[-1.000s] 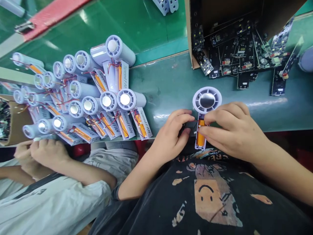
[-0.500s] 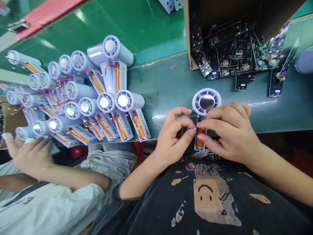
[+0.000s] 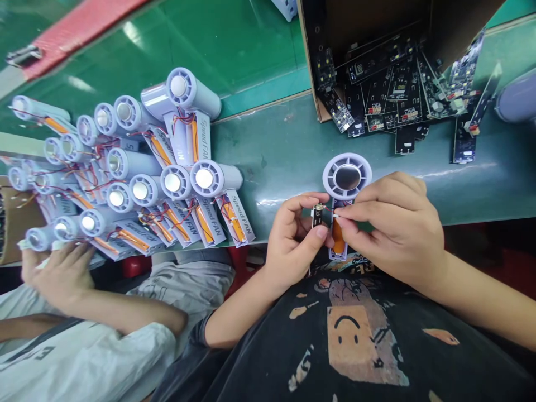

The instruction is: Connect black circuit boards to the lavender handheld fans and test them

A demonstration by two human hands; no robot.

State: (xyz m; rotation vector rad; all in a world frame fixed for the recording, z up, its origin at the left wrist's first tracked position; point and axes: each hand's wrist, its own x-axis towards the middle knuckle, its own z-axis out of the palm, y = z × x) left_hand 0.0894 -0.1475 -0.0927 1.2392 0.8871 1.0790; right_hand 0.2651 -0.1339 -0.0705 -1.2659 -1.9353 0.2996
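Note:
A lilac fan point(image 3: 347, 176) lies at the table's front edge with its round head away from me and its handle open, an orange battery point(image 3: 338, 237) inside. My left hand point(image 3: 293, 240) grips a small black circuit board point(image 3: 317, 215) upright between thumb and fingers, just left of the handle. Over the handle, my right hand point(image 3: 389, 220) pinches a small white connector point(image 3: 335, 215) between thumb and forefinger. Thin wires run near the connector and the board's top end.
Several lilac fans point(image 3: 215, 177) with orange batteries and red wires crowd the left. A cardboard box point(image 3: 312, 61) with black circuit boards point(image 3: 402, 89) spilling out stands at the back right. A person's hand point(image 3: 62, 273) is at far left.
My left hand has turned and drawn slightly away from my right, so the black board now shows in its fingers. The view has shifted a little.

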